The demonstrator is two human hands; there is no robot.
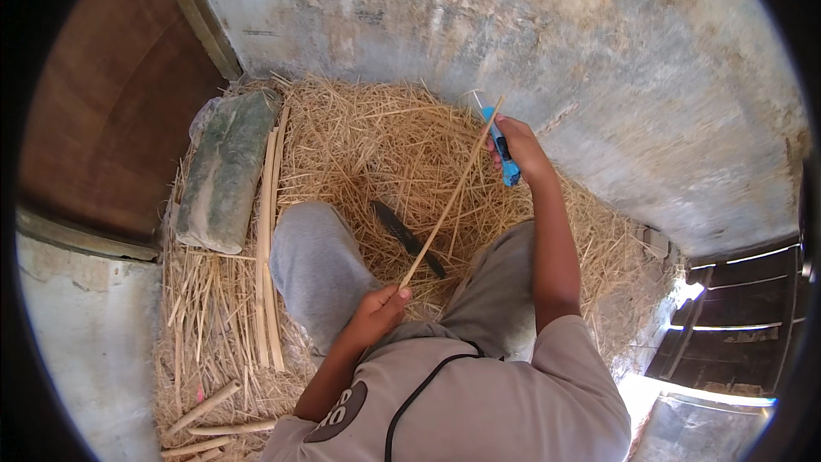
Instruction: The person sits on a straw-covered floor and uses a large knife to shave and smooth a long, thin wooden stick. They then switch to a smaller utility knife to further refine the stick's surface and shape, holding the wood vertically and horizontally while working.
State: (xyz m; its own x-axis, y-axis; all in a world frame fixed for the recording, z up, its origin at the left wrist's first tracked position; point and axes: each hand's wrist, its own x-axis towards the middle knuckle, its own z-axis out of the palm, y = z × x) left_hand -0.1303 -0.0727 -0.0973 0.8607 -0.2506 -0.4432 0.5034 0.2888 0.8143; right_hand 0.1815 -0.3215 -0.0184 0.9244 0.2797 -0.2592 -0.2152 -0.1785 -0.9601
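A thin pale wooden strip (451, 202) slants across my lap from lower left to upper right. My left hand (377, 315) grips its lower end near my waist, fingers wrapped round it. At its far end, close to the wall, my right hand (522, 147) is closed on a blue utility knife (510, 173) whose thin blade points up and away. The strip's tip passes across the cutter; whether the right fingers also pinch the strip cannot be made out. Between my knees, a dark flat-bladed knife (395, 227) lies on the straw, partly under the strip.
Loose straw (368, 128) covers the floor around my legs. A grey-green stone-like block (227, 175) lies at left beside long wooden strips (268, 239). Short sticks (205, 408) lie at lower left. A stained wall (513, 26) stands ahead, dark slatted boards (735, 308) at right.
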